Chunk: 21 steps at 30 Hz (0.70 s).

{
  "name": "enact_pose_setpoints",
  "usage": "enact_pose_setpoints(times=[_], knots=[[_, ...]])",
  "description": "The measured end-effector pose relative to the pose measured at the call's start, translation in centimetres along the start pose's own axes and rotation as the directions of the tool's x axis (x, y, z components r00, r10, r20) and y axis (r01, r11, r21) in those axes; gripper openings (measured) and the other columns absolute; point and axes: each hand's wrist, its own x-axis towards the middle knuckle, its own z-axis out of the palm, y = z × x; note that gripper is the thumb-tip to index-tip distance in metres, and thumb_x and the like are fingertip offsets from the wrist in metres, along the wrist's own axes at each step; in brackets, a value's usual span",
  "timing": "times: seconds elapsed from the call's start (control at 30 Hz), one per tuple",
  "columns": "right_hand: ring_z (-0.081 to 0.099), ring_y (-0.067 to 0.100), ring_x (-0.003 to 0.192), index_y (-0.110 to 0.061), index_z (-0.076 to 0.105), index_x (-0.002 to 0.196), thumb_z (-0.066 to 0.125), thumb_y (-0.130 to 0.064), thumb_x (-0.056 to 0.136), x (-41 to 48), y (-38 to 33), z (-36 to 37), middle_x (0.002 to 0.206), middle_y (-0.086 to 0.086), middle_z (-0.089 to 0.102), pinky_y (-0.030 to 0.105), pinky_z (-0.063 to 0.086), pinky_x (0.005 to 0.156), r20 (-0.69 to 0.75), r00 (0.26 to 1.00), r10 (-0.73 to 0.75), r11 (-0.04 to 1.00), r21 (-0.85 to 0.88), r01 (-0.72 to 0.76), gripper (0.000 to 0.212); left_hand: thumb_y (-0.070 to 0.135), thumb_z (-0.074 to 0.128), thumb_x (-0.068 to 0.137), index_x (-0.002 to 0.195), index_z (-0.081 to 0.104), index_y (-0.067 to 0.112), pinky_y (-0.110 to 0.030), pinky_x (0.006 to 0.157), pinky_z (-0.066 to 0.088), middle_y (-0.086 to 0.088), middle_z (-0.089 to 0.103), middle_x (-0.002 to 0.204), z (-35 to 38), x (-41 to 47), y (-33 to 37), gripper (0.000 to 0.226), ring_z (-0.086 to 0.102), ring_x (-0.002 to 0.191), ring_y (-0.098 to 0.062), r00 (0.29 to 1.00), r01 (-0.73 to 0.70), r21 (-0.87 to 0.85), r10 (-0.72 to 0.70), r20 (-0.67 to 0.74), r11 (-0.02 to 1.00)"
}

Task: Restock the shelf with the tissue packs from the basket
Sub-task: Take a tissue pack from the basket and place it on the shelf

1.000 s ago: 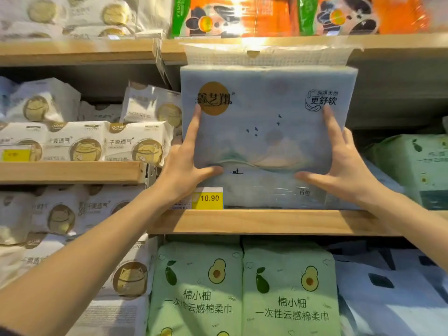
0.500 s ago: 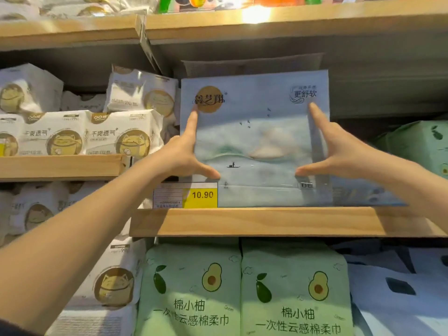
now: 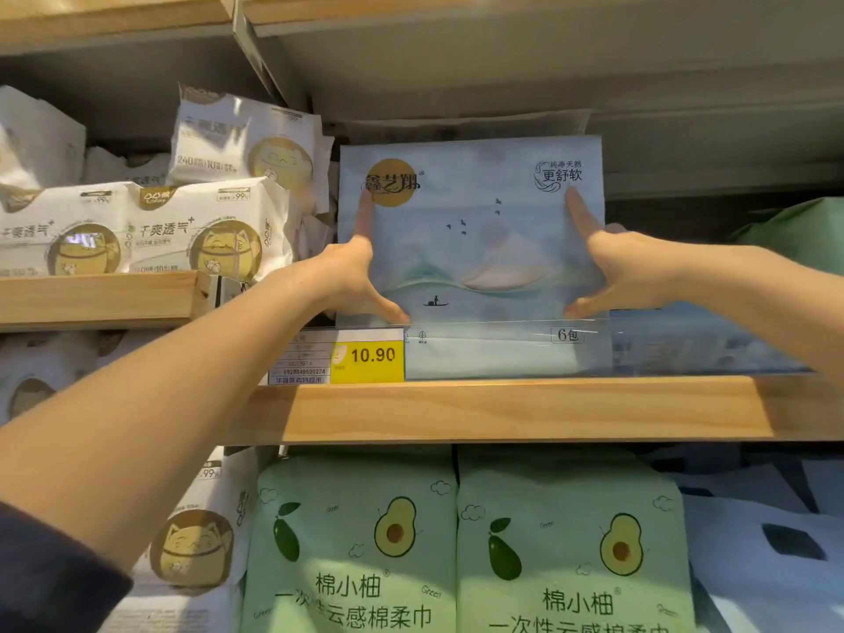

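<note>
A pale blue tissue pack [image 3: 479, 249] with a gold round logo and a landscape print stands upright on the wooden shelf [image 3: 502, 411], behind the shelf's clear front lip. My left hand [image 3: 351, 276] is at its left edge, index finger up the front face and thumb along the bottom. At the right edge, my right hand [image 3: 625, 271] mirrors it. The other fingers of both hands are hidden around the pack's sides. The basket is not in view.
A yellow 10.90 price tag [image 3: 367, 356] sits at the shelf's front left. White cat-print packs [image 3: 150, 226] fill the left shelf. Another blue pack [image 3: 694, 340] lies to the right, a green pack [image 3: 794, 235] beyond it. Avocado-print packs [image 3: 356, 541] stand below.
The blue pack has gone from in front of the shelf to deeper inside it and lower, now standing on the board. Both hands followed it in, staying on its edges.
</note>
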Motion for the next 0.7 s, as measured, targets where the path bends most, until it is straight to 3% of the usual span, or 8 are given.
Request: enact_pose_setpoints(times=[0.07,0.1,0.17,0.3,0.4,0.57,0.7], knots=[[0.055,0.036,0.088,-0.031,-0.041,0.130,0.069,-0.038,0.076,0.6,0.1,0.6,0.149,0.031,0.015,0.028,0.050,0.067,-0.003,1.000,0.005,1.000,-0.009,-0.005,0.123,0.051,0.074,0.066,0.141,0.016,0.005,-0.033,0.082,0.042,-0.015,0.044,0.129,0.2,0.2,0.1,0.106,0.046,0.108,-0.029,1.000,0.022,0.027,-0.023,0.012,0.999],[0.056,0.040,0.094,-0.032,-0.041,0.129,0.070,-0.038,0.075,1.0,0.2,0.8,0.148,0.031,0.016,0.036,0.050,0.080,-0.003,1.000,0.011,1.000,-0.018,-0.011,0.124,0.051,0.074,0.066,0.138,0.022,0.003,-0.033,0.080,0.042,-0.014,0.045,0.123,0.3,0.3,0.1,0.101,0.046,0.102,-0.028,0.999,0.028,0.040,-0.029,0.017,0.999],[0.056,0.044,0.100,-0.032,-0.042,0.128,0.071,-0.040,0.074,1.6,0.4,1.1,0.147,0.032,0.018,0.043,0.047,0.090,0.001,1.000,0.019,0.999,-0.035,-0.019,0.126,0.052,0.073,0.067,0.143,0.013,0.005,-0.034,0.082,0.044,-0.014,0.048,0.121,0.5,0.8,0.0,0.107,0.049,0.101,-0.028,0.999,0.016,0.063,-0.018,0.027,0.998],[0.054,0.045,0.106,-0.032,-0.042,0.129,0.072,-0.037,0.074,2.0,0.4,1.2,0.145,0.027,0.023,0.047,0.045,0.093,0.023,1.000,0.020,0.999,-0.034,-0.019,0.126,0.051,0.073,0.068,0.143,-0.024,0.016,-0.038,0.096,0.043,-0.019,0.046,0.136,0.8,1.6,-0.4,0.127,0.049,0.118,-0.034,0.999,-0.017,0.082,0.013,0.040,0.996],[0.056,0.044,0.102,-0.032,-0.041,0.129,0.072,-0.038,0.074,2.1,0.4,1.2,0.145,0.026,0.024,0.047,0.047,0.091,0.025,0.999,0.028,0.999,-0.034,-0.027,0.125,0.051,0.073,0.068,0.138,-0.033,0.018,-0.038,0.097,0.042,-0.020,0.047,0.136,0.8,1.7,-0.4,0.131,0.050,0.118,-0.035,0.999,-0.027,0.106,0.024,0.031,0.994],[0.058,0.039,0.092,-0.031,-0.039,0.131,0.071,-0.036,0.075,1.7,0.3,0.9,0.138,0.026,0.033,0.043,0.048,0.087,0.028,0.999,0.022,0.999,-0.026,-0.022,0.124,0.054,0.071,0.068,0.144,-0.018,0.018,-0.038,0.095,0.043,-0.021,0.047,0.136,0.7,1.7,-0.6,0.123,0.050,0.116,-0.035,0.999,-0.031,0.124,0.027,0.031,0.992],[0.055,0.020,0.062,-0.028,-0.037,0.133,0.072,-0.033,0.075,1.2,0.3,0.3,0.109,0.019,0.049,0.029,0.041,0.055,0.050,0.999,0.020,1.000,0.009,-0.021,0.123,0.058,0.070,0.066,0.147,0.004,0.013,-0.037,0.092,0.045,-0.019,0.050,0.130,0.6,1.5,-0.7,0.114,0.052,0.105,-0.031,0.999,-0.025,0.141,0.021,0.027,0.990]])
